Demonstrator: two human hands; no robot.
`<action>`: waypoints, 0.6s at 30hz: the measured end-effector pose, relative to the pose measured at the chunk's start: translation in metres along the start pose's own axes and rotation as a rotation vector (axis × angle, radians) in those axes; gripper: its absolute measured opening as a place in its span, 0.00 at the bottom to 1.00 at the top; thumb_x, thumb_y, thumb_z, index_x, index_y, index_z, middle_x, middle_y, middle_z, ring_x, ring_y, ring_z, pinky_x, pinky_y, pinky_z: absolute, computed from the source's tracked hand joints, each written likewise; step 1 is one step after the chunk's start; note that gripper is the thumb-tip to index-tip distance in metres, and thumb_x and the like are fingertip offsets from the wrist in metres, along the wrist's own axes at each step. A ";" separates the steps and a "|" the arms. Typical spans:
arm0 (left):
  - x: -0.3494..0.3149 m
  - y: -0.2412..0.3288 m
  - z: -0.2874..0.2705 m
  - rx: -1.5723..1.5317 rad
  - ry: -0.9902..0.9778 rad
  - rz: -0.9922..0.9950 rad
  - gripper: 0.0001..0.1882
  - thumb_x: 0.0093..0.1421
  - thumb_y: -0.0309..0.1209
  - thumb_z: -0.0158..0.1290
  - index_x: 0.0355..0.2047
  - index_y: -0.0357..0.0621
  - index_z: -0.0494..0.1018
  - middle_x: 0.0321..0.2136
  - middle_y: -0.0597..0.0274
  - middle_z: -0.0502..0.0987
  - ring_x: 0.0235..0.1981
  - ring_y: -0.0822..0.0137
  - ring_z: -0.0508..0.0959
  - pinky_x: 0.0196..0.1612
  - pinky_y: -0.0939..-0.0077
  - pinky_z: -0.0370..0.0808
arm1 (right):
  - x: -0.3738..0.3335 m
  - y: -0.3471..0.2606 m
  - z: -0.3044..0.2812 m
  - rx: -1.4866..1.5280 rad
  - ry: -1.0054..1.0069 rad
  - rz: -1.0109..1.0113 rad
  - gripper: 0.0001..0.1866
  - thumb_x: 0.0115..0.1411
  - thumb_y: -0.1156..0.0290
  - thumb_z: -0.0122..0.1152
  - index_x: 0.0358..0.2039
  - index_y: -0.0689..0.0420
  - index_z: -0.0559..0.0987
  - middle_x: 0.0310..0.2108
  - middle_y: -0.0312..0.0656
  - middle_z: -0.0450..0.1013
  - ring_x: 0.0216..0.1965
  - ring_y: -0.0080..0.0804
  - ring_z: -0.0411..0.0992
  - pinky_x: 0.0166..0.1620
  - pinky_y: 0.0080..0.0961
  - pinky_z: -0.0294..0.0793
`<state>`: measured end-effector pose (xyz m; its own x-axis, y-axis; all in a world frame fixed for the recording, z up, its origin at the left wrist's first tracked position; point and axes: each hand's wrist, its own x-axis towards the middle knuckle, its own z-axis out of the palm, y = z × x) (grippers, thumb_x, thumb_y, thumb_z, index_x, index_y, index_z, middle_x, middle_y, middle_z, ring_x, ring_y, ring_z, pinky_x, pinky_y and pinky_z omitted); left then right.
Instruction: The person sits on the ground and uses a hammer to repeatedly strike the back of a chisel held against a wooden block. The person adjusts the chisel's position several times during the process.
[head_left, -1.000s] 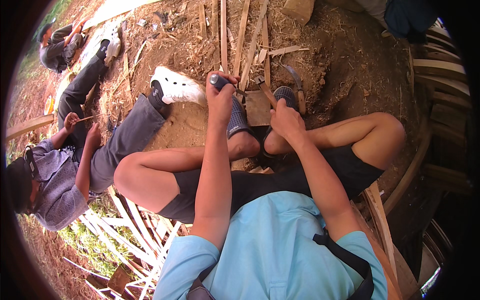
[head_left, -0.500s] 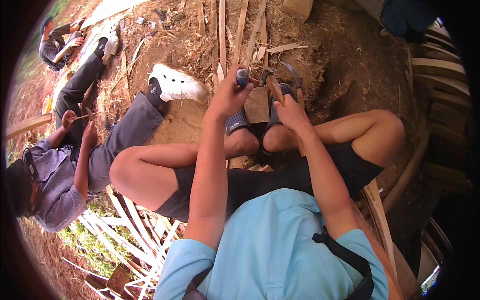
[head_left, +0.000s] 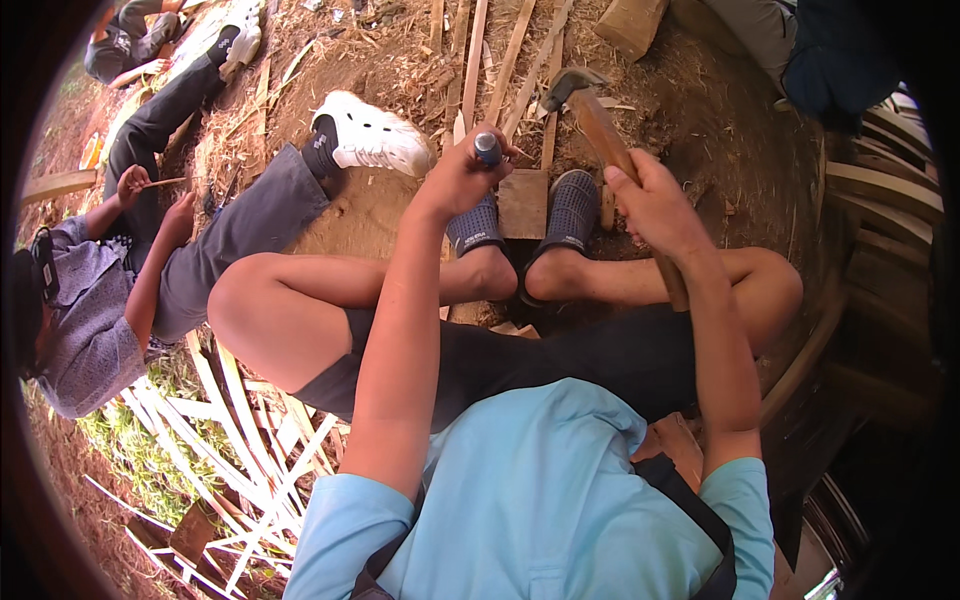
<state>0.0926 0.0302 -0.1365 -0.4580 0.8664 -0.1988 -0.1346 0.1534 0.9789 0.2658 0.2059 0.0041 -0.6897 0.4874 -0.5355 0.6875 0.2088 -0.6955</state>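
My left hand [head_left: 462, 175] is closed around a small tool with a dark blue handle [head_left: 487, 148], held upright above a square wooden block [head_left: 524, 203]. The block rests on the ground between my two feet in dark perforated clogs [head_left: 573, 208]. My right hand [head_left: 652, 203] grips the wooden handle of a hatchet [head_left: 603, 125], raised, with its metal head [head_left: 566, 83] above and beyond the block. I sit with knees bent and spread, in dark shorts and a light blue shirt.
To my left sits another person [head_left: 95, 300] in a grey shirt and dark trousers with a white shoe [head_left: 372, 132], holding a thin stick [head_left: 160, 183]. Split wooden strips [head_left: 250, 440] lie at lower left, more slats [head_left: 470, 50] ahead, a wood chunk [head_left: 630, 22] at the top.
My right hand has lifted the hatchet up away from the block. My left hand keeps the blue-handled tool over the block.
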 end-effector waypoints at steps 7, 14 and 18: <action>-0.016 0.015 -0.002 0.363 -0.049 0.074 0.12 0.60 0.19 0.55 0.43 0.43 0.66 0.43 0.61 0.77 0.41 0.70 0.75 0.47 0.72 0.73 | -0.041 -0.057 -0.033 -0.001 0.028 -0.157 0.15 0.68 0.61 0.51 0.46 0.60 0.73 0.22 0.34 0.68 0.22 0.21 0.67 0.27 0.24 0.67; -0.011 0.011 0.003 0.197 0.020 0.102 0.12 0.61 0.21 0.55 0.43 0.42 0.67 0.38 0.63 0.76 0.40 0.73 0.75 0.43 0.74 0.75 | -0.040 -0.052 -0.008 -0.167 -0.067 -0.351 0.14 0.67 0.65 0.51 0.44 0.63 0.72 0.26 0.49 0.71 0.26 0.44 0.71 0.32 0.35 0.70; -0.004 0.005 -0.003 0.172 0.019 0.126 0.12 0.62 0.21 0.54 0.44 0.42 0.66 0.38 0.63 0.75 0.42 0.73 0.74 0.45 0.72 0.76 | -0.039 -0.049 -0.001 -0.170 -0.074 -0.376 0.14 0.67 0.65 0.51 0.44 0.63 0.73 0.25 0.49 0.71 0.25 0.43 0.69 0.32 0.35 0.69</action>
<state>0.0911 0.0256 -0.1313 -0.4782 0.8751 -0.0740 0.0761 0.1252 0.9892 0.2589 0.1778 0.0594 -0.9100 0.2899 -0.2964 0.4082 0.5007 -0.7633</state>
